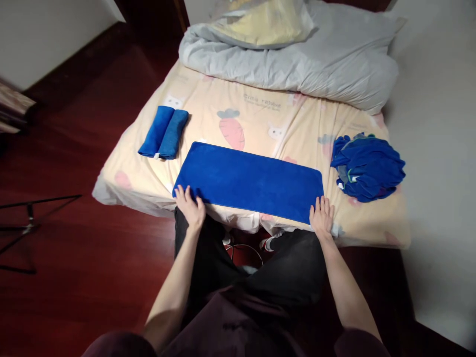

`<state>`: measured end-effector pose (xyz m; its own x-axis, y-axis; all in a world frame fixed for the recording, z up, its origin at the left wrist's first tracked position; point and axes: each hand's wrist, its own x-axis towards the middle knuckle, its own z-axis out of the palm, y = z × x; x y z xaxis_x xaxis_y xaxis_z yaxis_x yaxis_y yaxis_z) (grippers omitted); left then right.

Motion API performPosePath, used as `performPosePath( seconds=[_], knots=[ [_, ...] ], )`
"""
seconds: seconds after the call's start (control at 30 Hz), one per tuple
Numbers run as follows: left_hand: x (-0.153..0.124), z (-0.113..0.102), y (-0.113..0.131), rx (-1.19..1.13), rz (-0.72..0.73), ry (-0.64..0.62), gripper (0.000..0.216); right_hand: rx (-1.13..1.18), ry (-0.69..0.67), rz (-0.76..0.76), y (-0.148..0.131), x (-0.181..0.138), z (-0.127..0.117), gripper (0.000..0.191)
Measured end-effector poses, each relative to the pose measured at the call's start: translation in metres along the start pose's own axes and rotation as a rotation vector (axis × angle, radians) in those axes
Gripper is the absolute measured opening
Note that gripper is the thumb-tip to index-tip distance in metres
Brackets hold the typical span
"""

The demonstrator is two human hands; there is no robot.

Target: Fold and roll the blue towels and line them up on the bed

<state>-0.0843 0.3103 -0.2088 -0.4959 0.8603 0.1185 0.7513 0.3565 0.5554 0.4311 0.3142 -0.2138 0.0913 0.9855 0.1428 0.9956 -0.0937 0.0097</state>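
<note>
A blue towel (pixel 249 181) lies flat and spread out along the near edge of the bed. My left hand (pixel 190 206) rests on its near left corner, fingers apart. At the near right corner, my right hand (pixel 322 215) touches the cloth with its fingers stretched out. Farther left on the bed are rolled blue towels (pixel 163 133), side by side, with a small white tag at the near end. A crumpled heap of blue cloths (pixel 370 167) sits to the right of the spread towel.
The bed (pixel 208 99) has a pale sheet printed with carrots and rabbits. A grey quilt (pixel 290 67) is bunched at the far end, with a yellowish bag (pixel 267 25) on top. A wall (pixel 439 148) stands close on the right. Black stand legs (pixel 29 228) are on the left floor.
</note>
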Motion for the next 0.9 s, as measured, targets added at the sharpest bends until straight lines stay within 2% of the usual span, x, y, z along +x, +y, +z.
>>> performPosePath(
  seconds=[0.03,0.07,0.17,0.23,0.27,0.37,0.43,0.5,0.57,0.7,0.9],
  knots=[
    [-0.020,0.005,0.014,-0.039,0.008,-0.020,0.064,-0.012,0.004,-0.018,-0.003,0.000,-0.003,0.060],
    [-0.042,0.010,0.029,-0.110,0.022,-0.103,0.063,-0.021,0.002,-0.042,-0.006,0.001,-0.006,0.059],
    [-0.105,0.028,0.078,-0.477,-0.014,-0.526,0.064,-0.044,-0.027,-0.137,-0.014,0.003,-0.014,0.058],
    [-0.134,0.037,0.107,-0.811,-0.163,-0.710,0.062,-0.052,-0.045,-0.185,-0.018,0.004,-0.017,0.060],
    [-0.143,0.039,0.119,-0.979,-0.268,-0.742,0.061,-0.051,-0.049,-0.196,-0.021,0.005,-0.018,0.061],
    [-0.149,0.039,0.141,-1.379,-0.622,-0.701,0.053,-0.028,-0.044,-0.193,-0.026,0.005,-0.019,0.062],
    [-0.144,0.033,0.146,-1.517,-0.824,-0.657,0.041,-0.003,-0.032,-0.185,-0.029,0.005,-0.021,0.061],
    [-0.137,0.027,0.148,-1.581,-0.964,-0.636,0.026,0.023,-0.016,-0.178,-0.033,0.007,-0.024,0.059],
    [-0.133,0.022,0.148,-1.618,-1.044,-0.626,0.016,0.051,0.004,-0.170,-0.038,0.013,-0.029,0.056],
    [-0.130,0.018,0.152,-1.662,-1.107,-0.613,0.014,0.122,0.035,-0.196,-0.058,0.039,-0.044,0.054],
    [-0.127,0.030,0.159,-1.718,-1.193,-0.587,0.012,0.226,0.033,-0.273,-0.115,0.109,-0.077,0.051]
  ],
)
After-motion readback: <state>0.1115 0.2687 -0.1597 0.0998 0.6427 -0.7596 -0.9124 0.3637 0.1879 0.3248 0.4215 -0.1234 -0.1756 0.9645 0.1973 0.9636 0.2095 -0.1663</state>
